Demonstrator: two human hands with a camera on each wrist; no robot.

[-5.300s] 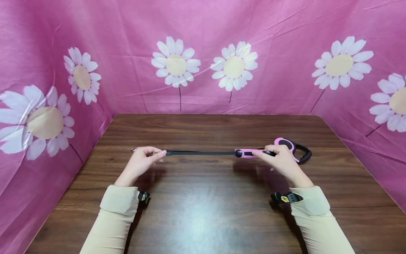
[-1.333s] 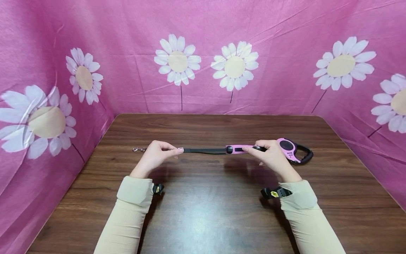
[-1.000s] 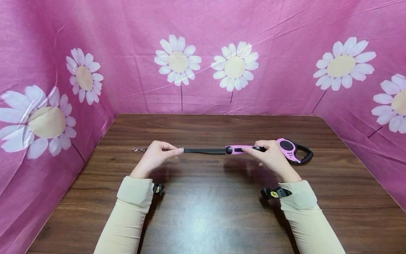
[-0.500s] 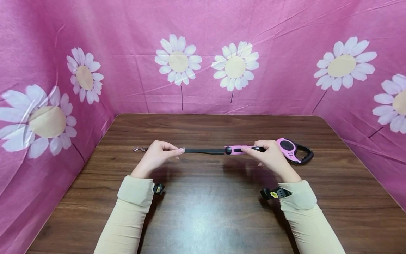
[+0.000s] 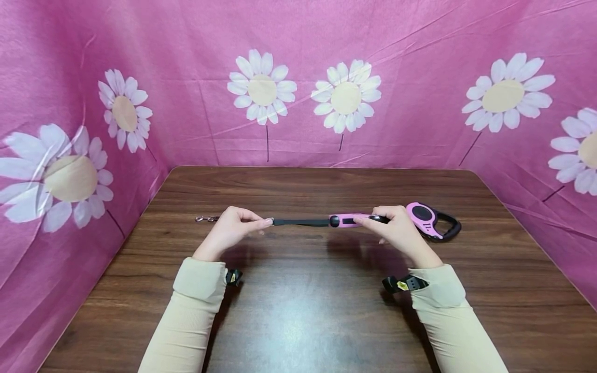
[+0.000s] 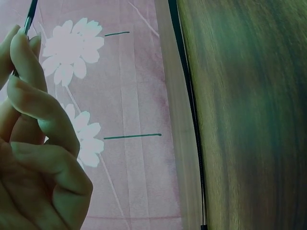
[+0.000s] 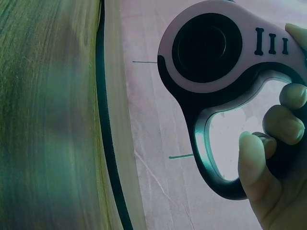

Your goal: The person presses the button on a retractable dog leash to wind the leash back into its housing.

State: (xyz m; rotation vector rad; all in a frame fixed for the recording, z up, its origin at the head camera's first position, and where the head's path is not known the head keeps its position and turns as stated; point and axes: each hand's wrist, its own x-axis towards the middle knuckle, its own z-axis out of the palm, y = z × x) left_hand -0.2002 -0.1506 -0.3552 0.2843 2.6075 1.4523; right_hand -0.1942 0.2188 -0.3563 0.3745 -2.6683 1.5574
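Observation:
My right hand [image 5: 394, 228] grips the handle of a pink and black retractable dog leash [image 5: 347, 220], seen edge-on in the head view. The right wrist view shows its round casing with bone-shaped marks and my curled fingers [image 7: 283, 124] at the black loop. A dark strap [image 5: 300, 223] runs from its front end across to my left hand [image 5: 233, 230], which pinches the strap's end near a shiny metal bit. A second pink and black leash [image 5: 422, 213] lies just beyond, partly hidden by my right hand. A metal clip [image 5: 204, 219] lies left of my left hand.
The brown wooden table [image 5: 298, 311] spreads under both hands. Pink cloth [image 5: 298, 31] printed with white daisies stands around its back and sides. A dark strap [image 6: 189, 86] lies along the tabletop in the left wrist view.
Compared with about five seconds ago, my hands have come closer together and the strap between them is shorter. In the last second they barely move, creeping slightly.

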